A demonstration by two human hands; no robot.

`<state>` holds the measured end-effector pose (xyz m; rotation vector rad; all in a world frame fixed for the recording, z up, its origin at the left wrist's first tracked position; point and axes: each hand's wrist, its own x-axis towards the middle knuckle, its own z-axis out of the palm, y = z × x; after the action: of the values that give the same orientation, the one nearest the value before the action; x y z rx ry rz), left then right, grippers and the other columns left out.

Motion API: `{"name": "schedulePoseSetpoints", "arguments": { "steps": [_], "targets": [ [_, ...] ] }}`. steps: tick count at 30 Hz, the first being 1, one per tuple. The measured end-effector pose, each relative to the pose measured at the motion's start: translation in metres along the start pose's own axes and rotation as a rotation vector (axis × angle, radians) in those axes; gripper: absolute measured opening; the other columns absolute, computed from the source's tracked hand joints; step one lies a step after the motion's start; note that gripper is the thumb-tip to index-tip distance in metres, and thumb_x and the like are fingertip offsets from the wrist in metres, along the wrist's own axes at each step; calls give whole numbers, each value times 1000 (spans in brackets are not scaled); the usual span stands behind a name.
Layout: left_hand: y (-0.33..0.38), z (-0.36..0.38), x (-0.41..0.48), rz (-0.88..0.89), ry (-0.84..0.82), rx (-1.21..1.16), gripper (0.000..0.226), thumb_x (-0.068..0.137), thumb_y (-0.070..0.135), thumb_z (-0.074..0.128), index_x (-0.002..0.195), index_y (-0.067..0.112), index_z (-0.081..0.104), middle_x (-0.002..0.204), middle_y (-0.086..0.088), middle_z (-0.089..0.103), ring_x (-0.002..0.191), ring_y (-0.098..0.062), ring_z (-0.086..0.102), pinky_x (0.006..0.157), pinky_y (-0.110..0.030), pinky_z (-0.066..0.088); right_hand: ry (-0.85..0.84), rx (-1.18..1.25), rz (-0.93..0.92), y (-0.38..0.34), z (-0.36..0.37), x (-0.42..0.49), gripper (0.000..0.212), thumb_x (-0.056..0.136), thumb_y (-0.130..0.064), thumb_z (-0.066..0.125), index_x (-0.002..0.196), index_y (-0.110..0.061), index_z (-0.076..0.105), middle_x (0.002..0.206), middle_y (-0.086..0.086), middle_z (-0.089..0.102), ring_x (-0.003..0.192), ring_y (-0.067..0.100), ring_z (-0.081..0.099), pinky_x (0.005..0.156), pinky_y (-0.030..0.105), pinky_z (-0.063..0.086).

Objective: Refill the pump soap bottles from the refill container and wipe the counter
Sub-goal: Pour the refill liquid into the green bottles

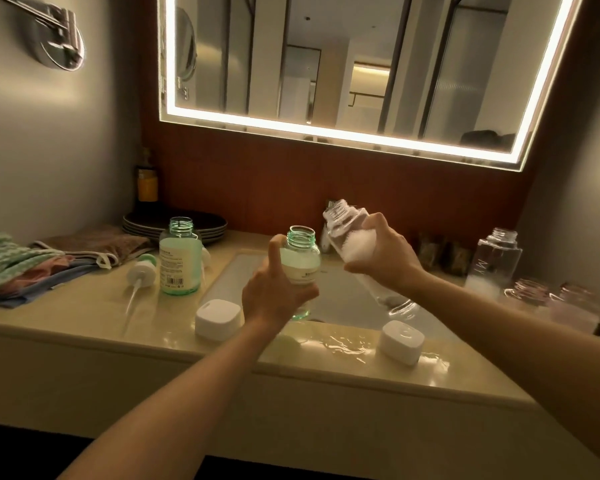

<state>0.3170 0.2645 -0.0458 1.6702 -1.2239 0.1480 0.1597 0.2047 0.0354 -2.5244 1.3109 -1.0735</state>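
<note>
From where I stand, the person's left hand (274, 296) is wrapped round the lower body of a small green-tinted bottle with an open threaded neck (300, 261), thumb raised along its side, holding it upright over the pale sink (229, 275). At its three o'clock, just beside it, the right hand (385, 251) grips the middle of a tall clear plastic bottle with white foam inside (347, 223). That one is tilted, its open neck up toward eleven o'clock and not over the green mouth; it is blurred.

Out at nine o'clock a second green bottle (180, 258) stands on the cream counter (84, 306), beside a white pump head (141, 271) lying on its side. Folded cloths (11, 265) lie farther the same way.

The green bottle looks light and part full, stiff-walled. I would guess its sides are slick from soap, so a full wrap low on the body, as now, seems safer than a pinch at the neck. A wet patch (343, 344) shines at six o'clock on the counter edge, and that will want wiping.
</note>
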Motion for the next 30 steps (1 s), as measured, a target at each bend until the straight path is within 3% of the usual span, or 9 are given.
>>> {"name": "schedulePoseSetpoints", "arguments": {
  "steps": [3,7,16,21,30],
  "targets": [
    [0,-28,17,15,33,-10,85,63,37,79,130,26,27,113,-8,58,94,-30,59,71,-34,46,6,282,92,-10,7,5,71,67,-25,81,122,-17,37,107,2,41,97,22,47,76,36,50],
    [-24,-67,24,-8,80,25,87,64,36,80,132,25,27,115,-8,59,96,-31,60,71,-36,48,-60,430,84,-32,30,5,71,66,-25,81,122,-20,39,110,3,40,97,24,48,67,33,48],
    [-114,-144,15,-206,215,111,84,67,34,80,131,28,25,119,-11,59,99,-33,60,67,-37,46,-147,510,30,-80,92,7,72,66,-21,82,123,-16,40,109,5,42,97,22,46,70,31,44],
    [-147,-172,16,-249,321,137,87,66,34,80,133,21,26,123,-12,56,104,-33,57,73,-38,43,-149,507,27,-93,111,15,73,65,-22,82,124,-15,39,108,5,42,97,22,46,72,33,46],
    [-183,-169,20,-315,312,173,82,69,31,79,133,21,27,128,-11,53,109,-31,52,72,-34,37,-142,482,14,-103,128,26,75,66,-23,81,127,-14,37,120,14,46,99,23,45,78,37,49]
  ]
}}
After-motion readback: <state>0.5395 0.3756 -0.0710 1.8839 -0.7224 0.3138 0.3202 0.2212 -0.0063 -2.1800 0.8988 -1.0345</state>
